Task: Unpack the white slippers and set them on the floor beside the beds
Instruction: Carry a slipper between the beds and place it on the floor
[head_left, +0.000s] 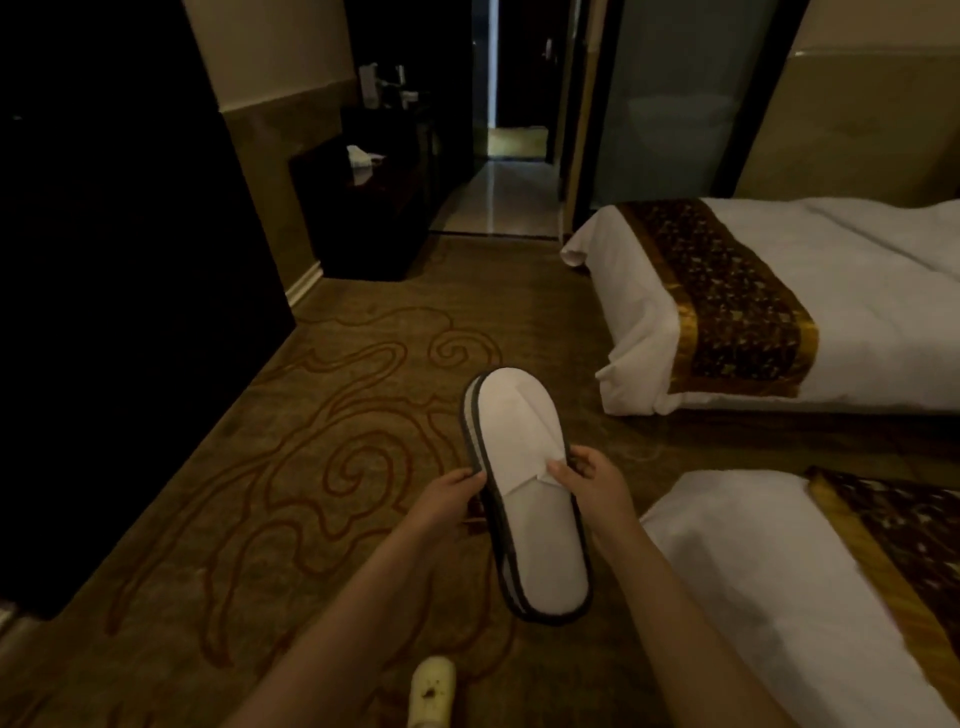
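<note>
A pair of flat white slippers (524, 488) with dark edging is stacked together, held in the air over the carpet, toes pointing away from me. My left hand (454, 493) grips the left edge of the stack. My right hand (592, 480) pinches the white upper flap at the slippers' right side. The near bed (789, 582) is at the lower right and the far bed (779, 291) at the right, both with white linen and brown-gold runners. No wrapper is visible around the slippers.
Patterned brown carpet (311, 441) spreads under my hands. A pale shoe toe (431, 691) shows at the bottom edge. A dark cabinet (119, 312) stands at the left, a dark desk (363, 208) with small items behind it, and a hallway (504, 197) runs straight ahead.
</note>
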